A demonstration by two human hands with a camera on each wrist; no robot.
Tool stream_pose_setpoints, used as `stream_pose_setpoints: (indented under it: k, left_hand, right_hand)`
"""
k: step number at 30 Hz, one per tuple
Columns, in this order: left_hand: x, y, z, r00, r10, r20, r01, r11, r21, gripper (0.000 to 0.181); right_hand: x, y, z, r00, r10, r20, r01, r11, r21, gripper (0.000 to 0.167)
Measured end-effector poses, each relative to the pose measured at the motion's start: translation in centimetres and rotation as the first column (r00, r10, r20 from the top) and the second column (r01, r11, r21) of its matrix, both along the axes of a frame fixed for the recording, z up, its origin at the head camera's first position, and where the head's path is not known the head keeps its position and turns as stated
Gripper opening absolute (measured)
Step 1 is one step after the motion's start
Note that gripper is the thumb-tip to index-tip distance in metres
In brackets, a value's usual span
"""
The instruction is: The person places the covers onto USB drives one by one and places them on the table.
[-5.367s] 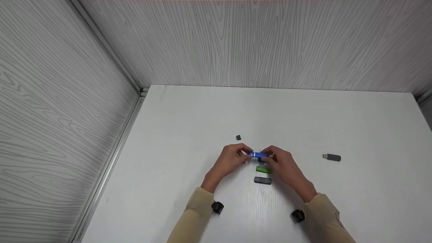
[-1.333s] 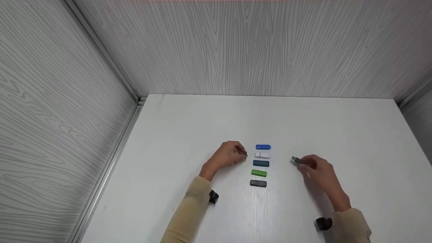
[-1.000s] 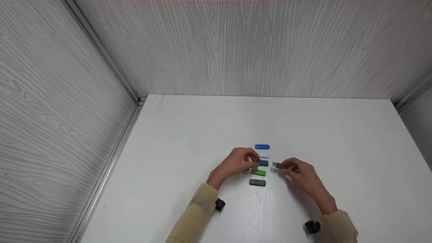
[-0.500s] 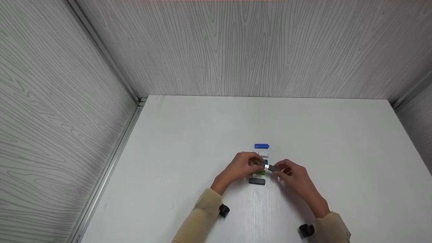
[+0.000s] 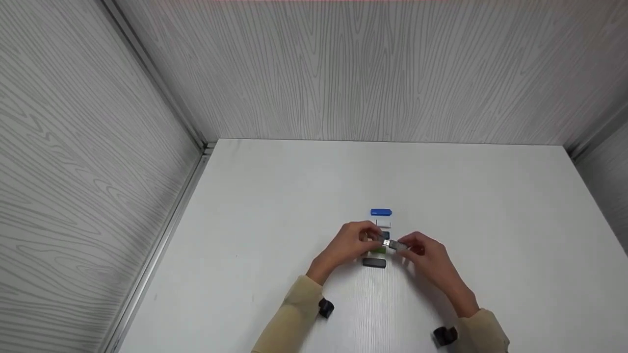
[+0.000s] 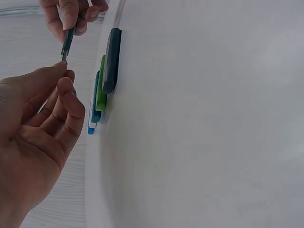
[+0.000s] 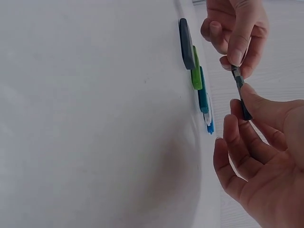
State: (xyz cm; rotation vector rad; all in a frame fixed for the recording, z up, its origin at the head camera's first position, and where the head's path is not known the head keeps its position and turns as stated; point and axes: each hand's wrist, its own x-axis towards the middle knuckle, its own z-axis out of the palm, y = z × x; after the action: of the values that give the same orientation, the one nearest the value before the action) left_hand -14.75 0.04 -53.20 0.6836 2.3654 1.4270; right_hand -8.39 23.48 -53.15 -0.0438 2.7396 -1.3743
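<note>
My right hand [image 5: 428, 255] pinches a dark grey USB flash drive [image 5: 397, 245] by its body, its metal plug pointing left. Facing it, my left hand [image 5: 347, 242] pinches a small dark cap [image 5: 381, 238], mostly hidden by the fingertips. Plug and cap meet or nearly meet; how far the plug is inside cannot be told. In the right wrist view, the drive [image 7: 242, 102] runs between the two hands, raised off the table. Beneath and behind the hands, a blue drive [image 5: 380, 212], a white one [image 5: 383, 224], a teal one [image 5: 386, 235] and a green one [image 5: 379, 250] lie partly covered.
Nearest the person in that column lies another dark grey USB drive [image 5: 374, 263]. All rest on a white table [image 5: 274, 196], bounded by a grey wood-grain panel [image 5: 314, 73] behind and another panel [image 5: 88, 171] at the left.
Earlier, both hands were joining the blue drive, which now lies in the column. Since then the left hand took the small cap, the right took the grey drive, and they came together over the column.
</note>
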Motion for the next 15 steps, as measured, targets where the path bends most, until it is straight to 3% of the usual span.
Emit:
stream_pose_setpoints:
  k: [7, 15]
  left_hand:
    - [0.4, 0.0, -0.2, 0.997, -0.002, 0.078, -0.003, 0.998, 0.064, 0.021]
    - [1.1, -0.2, -0.4, 0.979, -0.020, 0.201, -0.022, 0.979, 0.205, 0.016]
  right_hand:
    - [0.0, 0.1, -0.3, 1.000, 0.013, 0.006, -0.013, 0.999, -0.044, 0.023]
    - [-0.2, -0.5, -0.1, 0.999, 0.028, 0.018, -0.026, 0.993, -0.113, 0.019]
